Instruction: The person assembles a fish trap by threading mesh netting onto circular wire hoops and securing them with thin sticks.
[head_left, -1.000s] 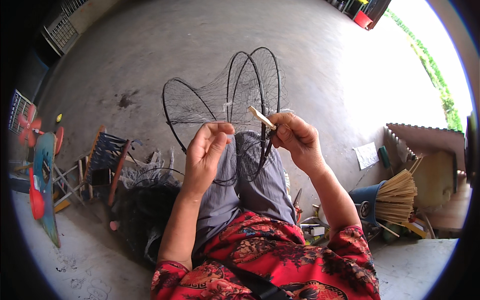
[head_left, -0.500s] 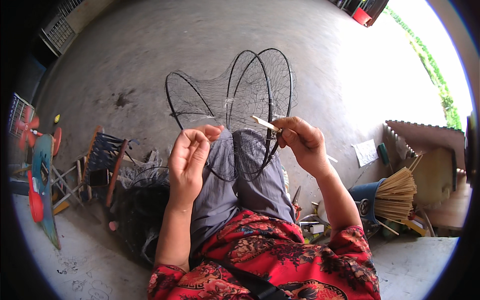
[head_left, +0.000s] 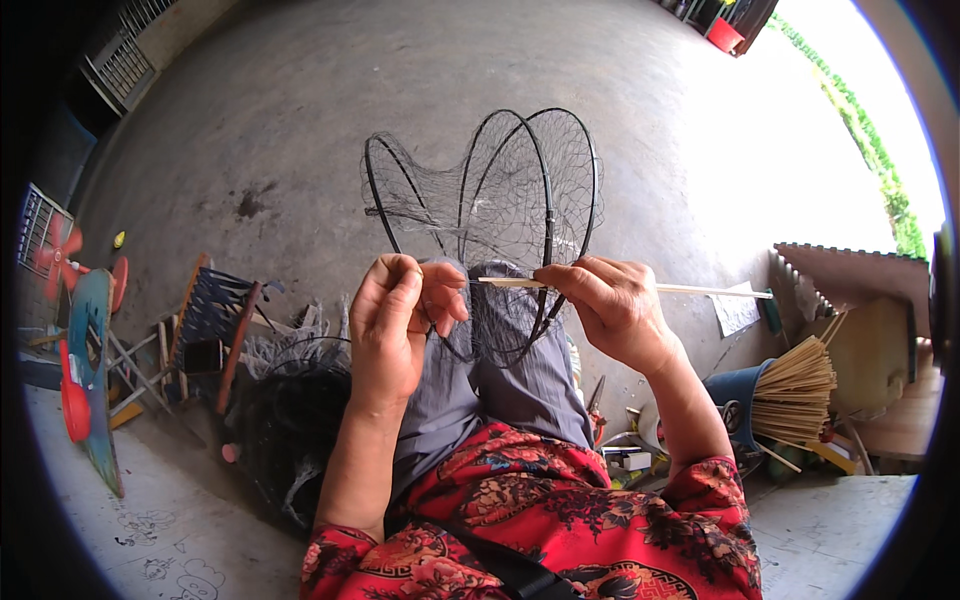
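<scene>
A net cage [head_left: 505, 190] of dark mesh stretched over black hoops stands in front of and between my grey-trousered knees. My right hand [head_left: 615, 305] grips a long, thin pale bamboo stick [head_left: 700, 290], thumb and fingers closed on it beside a black hoop. The stick lies nearly level, its flat end pointing left toward my other hand. My left hand [head_left: 395, 325] pinches thumb against forefinger at the near left of the mesh, with the other fingers curled. A fine dark line shows between that hand and the stick's end; what the pinch holds is too small to make out.
At right stands a blue bucket [head_left: 735, 390] of thin sticks, near a paper sheet [head_left: 735, 312]. A wooden folding chair [head_left: 210, 335], dark netting [head_left: 290, 420] and a fan with red blades [head_left: 60, 250] are at left. Pliers and small items lie right of my legs.
My right hand has turned, bringing the stick from slanted to nearly level with its long part showing at right. My left hand has shifted slightly right; the net cage has moved right too.
</scene>
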